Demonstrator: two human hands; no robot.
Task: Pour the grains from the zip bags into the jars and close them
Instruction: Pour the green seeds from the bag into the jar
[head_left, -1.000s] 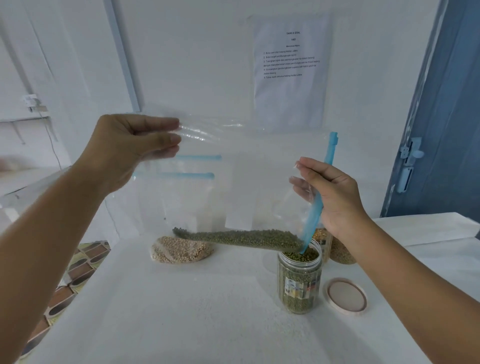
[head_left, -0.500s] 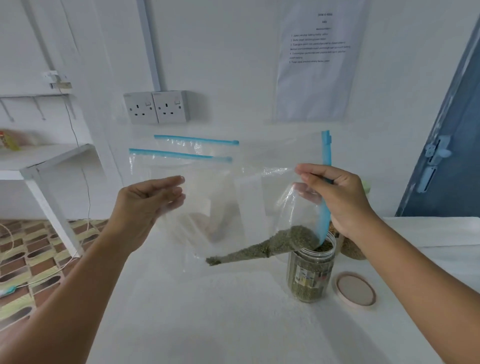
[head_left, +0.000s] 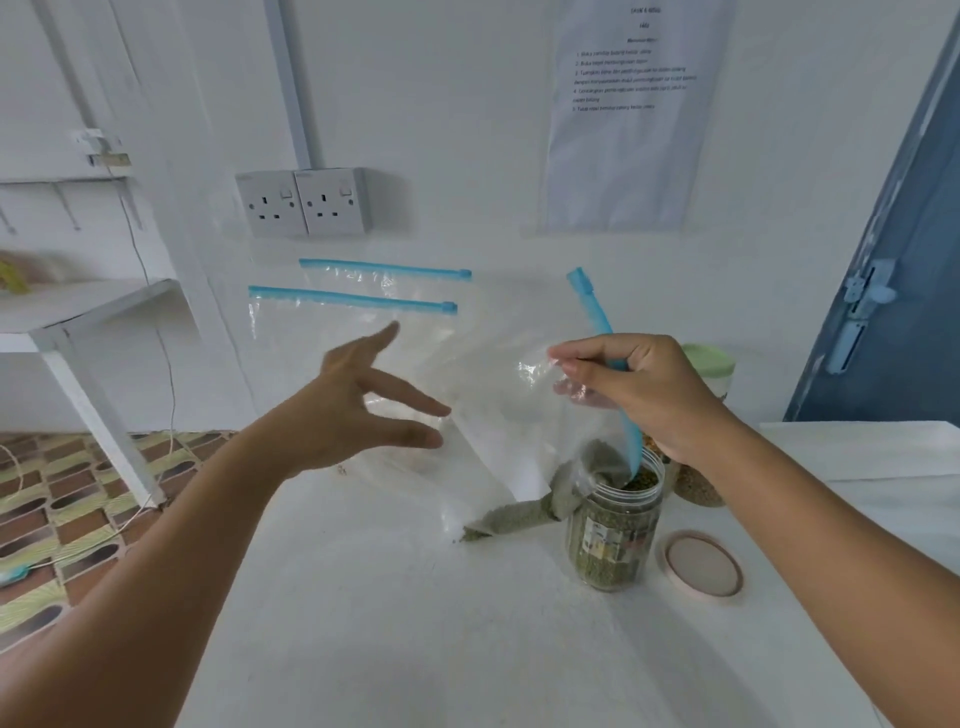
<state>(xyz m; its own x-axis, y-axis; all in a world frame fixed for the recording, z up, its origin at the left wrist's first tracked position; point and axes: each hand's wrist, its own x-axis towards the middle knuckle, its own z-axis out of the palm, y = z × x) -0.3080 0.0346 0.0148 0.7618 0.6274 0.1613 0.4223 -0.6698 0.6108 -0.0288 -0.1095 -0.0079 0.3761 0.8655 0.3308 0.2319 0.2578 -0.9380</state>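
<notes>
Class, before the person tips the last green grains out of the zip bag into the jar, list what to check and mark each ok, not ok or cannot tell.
1. Jar upright, lid off: ok.
2. Zip bag mouth inside the jar: ok.
3. Right hand pinches the bag: ok.
4. Left hand supports the bag: not ok, fingers spread, off it.
5. Remaining grains above the mouth: not ok, they sag in a low corner.
6. Lid within reach: ok.

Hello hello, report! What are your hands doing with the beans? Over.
Left hand open, off the zip bag. Right hand pinches bag's mouth over the jar. Green grains sag outside the rim. Lid off, beside jar.
</notes>
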